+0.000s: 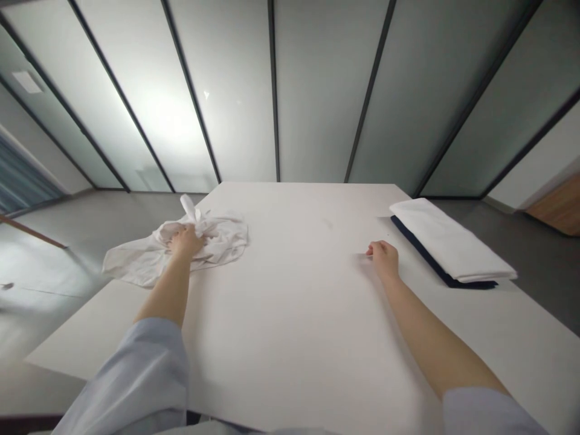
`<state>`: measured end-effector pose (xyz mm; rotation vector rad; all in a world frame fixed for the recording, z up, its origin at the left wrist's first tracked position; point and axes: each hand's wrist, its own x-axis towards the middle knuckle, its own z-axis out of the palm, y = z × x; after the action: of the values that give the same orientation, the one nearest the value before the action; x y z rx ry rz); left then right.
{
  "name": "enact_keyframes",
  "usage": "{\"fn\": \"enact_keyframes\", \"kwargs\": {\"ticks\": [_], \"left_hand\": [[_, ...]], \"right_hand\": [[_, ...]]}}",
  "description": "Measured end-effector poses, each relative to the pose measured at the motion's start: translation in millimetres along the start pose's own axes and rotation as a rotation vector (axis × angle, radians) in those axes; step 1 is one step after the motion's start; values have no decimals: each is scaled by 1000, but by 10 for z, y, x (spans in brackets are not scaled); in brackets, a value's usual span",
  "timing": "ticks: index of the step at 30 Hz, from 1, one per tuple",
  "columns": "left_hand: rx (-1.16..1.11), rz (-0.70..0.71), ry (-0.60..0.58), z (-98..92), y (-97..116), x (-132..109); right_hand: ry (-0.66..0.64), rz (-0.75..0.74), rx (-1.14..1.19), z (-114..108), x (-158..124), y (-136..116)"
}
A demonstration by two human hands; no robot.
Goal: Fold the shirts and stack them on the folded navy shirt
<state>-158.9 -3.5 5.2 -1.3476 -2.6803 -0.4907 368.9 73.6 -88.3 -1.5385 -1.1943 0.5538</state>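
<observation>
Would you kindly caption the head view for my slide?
Left hand on crumpled white cloth; right hand near folded white cloth over navy cloth.

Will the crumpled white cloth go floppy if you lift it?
Probably floppy: the crumpled white cloth bunches under the left hand. Likely light, since its folds look thin. It may droop, as one end spills past the table.

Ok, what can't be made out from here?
Head view:
Left hand: its grip, hidden in folds of the crumpled white cloth.
Right hand: its palm, and anything inside, hidden by curled fingers.
Dark cloth: mostly covered by the folded white cloth.
Right sleeve: cut off by the bottom edge.
</observation>
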Motion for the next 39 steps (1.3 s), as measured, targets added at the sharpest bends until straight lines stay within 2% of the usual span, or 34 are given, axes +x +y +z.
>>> {"fn": "enact_keyframes", "kwargs": {"ticks": [2,3,6,8,10,12,14,16,18,21,24,26,29,31,34,36,39], "left_hand": [[-5,-46,-52,180,-41,18],[-22,-74,-38,211,-21,22],[-99,-87,151,129,207,-16],[-160,28,318,55,492,-116],[-240,240,392,78,854,-290],[-312,476,307,231,1242,-527],[-328,680,117,479,1596,-801],[-300,812,-88,748,1867,-1065],[-282,866,-212,970,2029,-1269],[-293,877,-274,1149,2102,-1406],[-309,868,-280,1181,2078,-1400],[-313,866,-281,1171,2062,-1379],[-309,871,-287,1156,2060,-1373],[-304,871,-289,1154,2067,-1378],[-305,870,-301,1160,2080,-1380],[-318,862,-303,1169,2090,-1376],[-370,844,-263,1177,2098,-1379]], "right_hand": [[-1,-4,1,4,3,0],[-1,-5,4,4,5,0],[-5,-6,12,1,7,-1],[-9,-12,8,6,-5,-4],[4,-23,11,20,-26,-16],[58,-27,25,30,-38,-42],[135,-40,16,3,-8,-84],[217,-85,-56,-109,91,-132],[297,-153,-194,-336,257,-167],[402,-225,-454,-849,560,-143],[441,-121,-751,-1380,786,1],[385,23,-926,-1636,851,118],[241,155,-1096,-1813,858,195],[186,140,-1162,-1808,843,127],[172,-7,-1220,-1652,807,-130],[148,-158,-1199,-1447,738,-336],[-10,-373,-1082,-981,492,-568]]}}
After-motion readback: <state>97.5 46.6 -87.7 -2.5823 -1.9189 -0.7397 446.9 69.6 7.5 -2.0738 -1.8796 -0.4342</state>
